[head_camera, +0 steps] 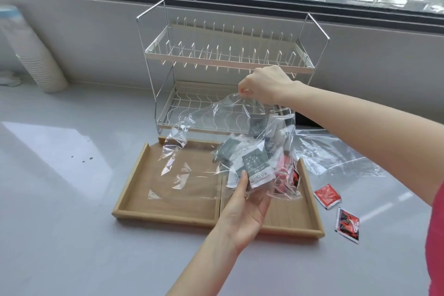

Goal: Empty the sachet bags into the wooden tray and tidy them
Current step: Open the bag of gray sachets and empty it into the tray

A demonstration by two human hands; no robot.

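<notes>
A clear plastic bag [206, 127] full of grey-and-white sachets [255, 163] hangs above the wooden tray [168, 212]. My right hand [266, 84] pinches the bag's top edge from above. My left hand [245, 204] grips the bag's bottom and the sachets inside from below. Red sachets [287, 172] lie in the tray's right compartment, partly hidden by the bag. The tray's left compartment holds no sachets.
Two red sachets [327, 195] [348, 224] lie on the table right of the tray. A second clear bag [336, 154] lies flat behind them. A two-tier wire dish rack [225, 60] stands behind the tray. A stack of paper cups [31, 53] leans at the far left.
</notes>
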